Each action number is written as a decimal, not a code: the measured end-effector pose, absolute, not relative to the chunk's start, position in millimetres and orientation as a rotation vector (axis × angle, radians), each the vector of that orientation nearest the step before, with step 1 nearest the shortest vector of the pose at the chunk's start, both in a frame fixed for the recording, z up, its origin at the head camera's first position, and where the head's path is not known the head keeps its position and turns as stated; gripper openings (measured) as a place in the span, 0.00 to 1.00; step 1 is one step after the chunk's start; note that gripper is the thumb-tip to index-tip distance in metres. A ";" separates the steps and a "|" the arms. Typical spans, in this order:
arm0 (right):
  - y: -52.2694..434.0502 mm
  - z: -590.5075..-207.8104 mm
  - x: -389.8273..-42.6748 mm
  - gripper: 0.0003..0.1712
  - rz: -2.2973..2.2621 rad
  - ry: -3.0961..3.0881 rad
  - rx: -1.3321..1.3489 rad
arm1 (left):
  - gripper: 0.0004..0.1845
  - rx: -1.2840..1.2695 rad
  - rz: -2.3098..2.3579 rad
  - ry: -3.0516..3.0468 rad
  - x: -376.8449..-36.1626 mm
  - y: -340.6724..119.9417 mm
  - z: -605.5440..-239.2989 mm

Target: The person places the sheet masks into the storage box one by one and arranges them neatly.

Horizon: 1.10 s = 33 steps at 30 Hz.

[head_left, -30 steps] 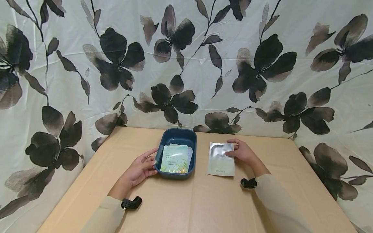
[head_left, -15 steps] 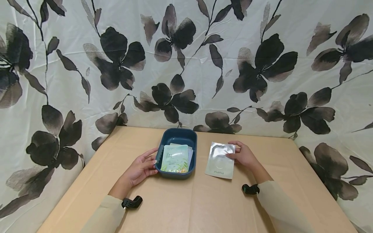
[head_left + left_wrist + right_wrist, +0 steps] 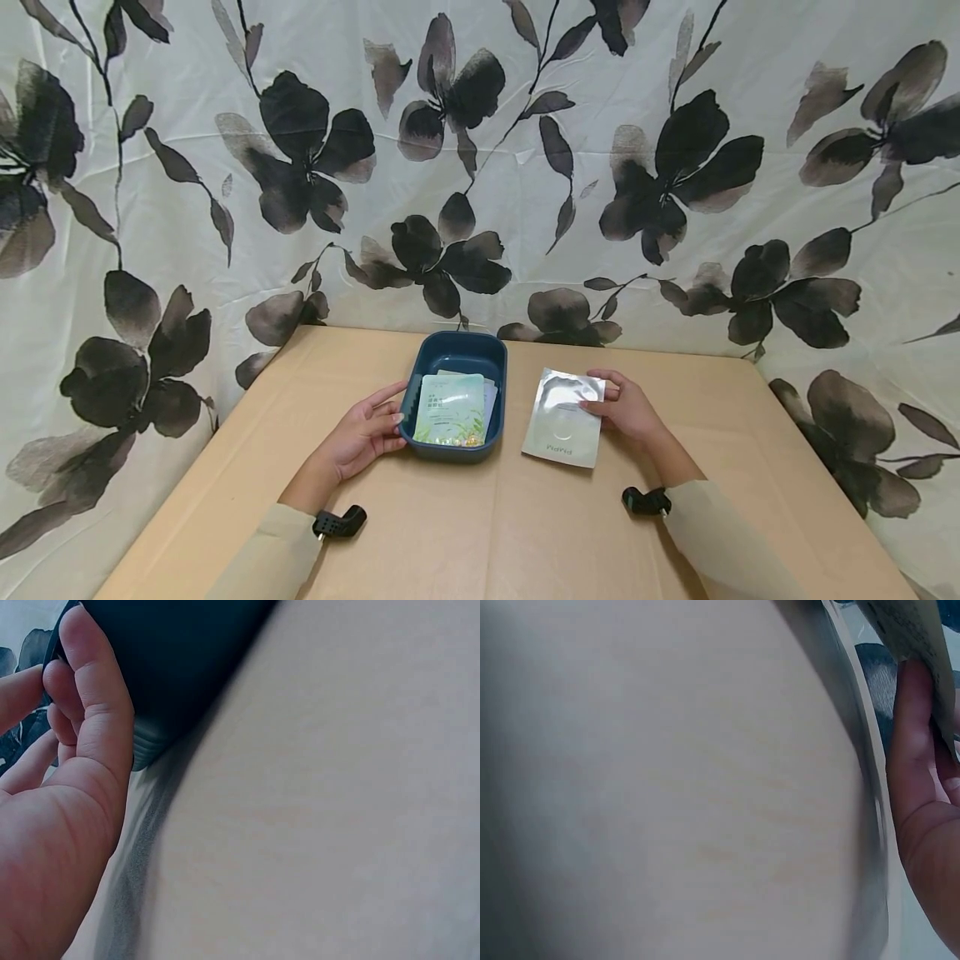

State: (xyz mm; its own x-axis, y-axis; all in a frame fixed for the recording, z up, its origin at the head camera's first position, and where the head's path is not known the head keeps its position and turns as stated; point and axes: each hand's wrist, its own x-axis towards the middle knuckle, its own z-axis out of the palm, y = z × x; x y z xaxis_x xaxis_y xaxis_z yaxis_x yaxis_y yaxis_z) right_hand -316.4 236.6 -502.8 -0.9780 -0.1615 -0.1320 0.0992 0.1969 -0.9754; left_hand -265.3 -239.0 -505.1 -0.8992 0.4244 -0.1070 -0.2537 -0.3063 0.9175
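Note:
A dark blue tray (image 3: 495,367) stands at the middle of the tan table and holds several flat sachets, the top one pale green (image 3: 450,407). My left hand (image 3: 365,431) rests against the tray's left outer wall, with no finger inside it. In the left wrist view the thumb (image 3: 94,712) lies on the dark tray wall (image 3: 187,652). To the right of the tray, my right hand (image 3: 626,408) pinches the right edge of a silver sachet (image 3: 562,414), which is tilted. The right wrist view shows that sachet's edge (image 3: 915,634) above my fingers (image 3: 919,772).
The tan table (image 3: 487,525) runs out to a near edge below my forearms. A flower-printed cloth (image 3: 480,167) hangs close behind and on both sides. A black wrist camera (image 3: 339,522) sits on each sleeve.
My right hand has drawn the silver sachet a little toward me, and the sachet has turned slightly. The left hand and the tray have not moved.

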 end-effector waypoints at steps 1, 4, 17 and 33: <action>236.2 -503.5 -315.7 0.44 -1.880 2.253 -0.062 | 0.36 0.211 2.234 1.533 -265.1 -239.0 -505.0; 234.0 -503.8 -313.0 0.44 -1.912 2.227 -0.061 | 0.36 0.206 2.231 1.537 -265.0 -238.8 -504.5; 228.2 -502.2 -304.0 0.44 -1.967 2.223 -0.046 | 0.37 0.225 2.236 1.528 -264.5 -238.5 -502.9; 224.5 -497.4 -297.3 0.44 -2.018 2.221 -0.059 | 0.36 0.208 2.239 1.533 -264.3 -238.0 -503.9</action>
State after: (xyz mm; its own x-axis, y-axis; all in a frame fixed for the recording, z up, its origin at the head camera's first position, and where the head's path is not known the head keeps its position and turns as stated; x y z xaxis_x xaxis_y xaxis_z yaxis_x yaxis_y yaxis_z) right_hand -297.3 224.5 -497.4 -0.9894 -0.1230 -0.0770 0.0648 0.0998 -0.9929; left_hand -264.3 -238.0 -503.9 -0.9020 0.4178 -0.1091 -0.2527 -0.3059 0.9179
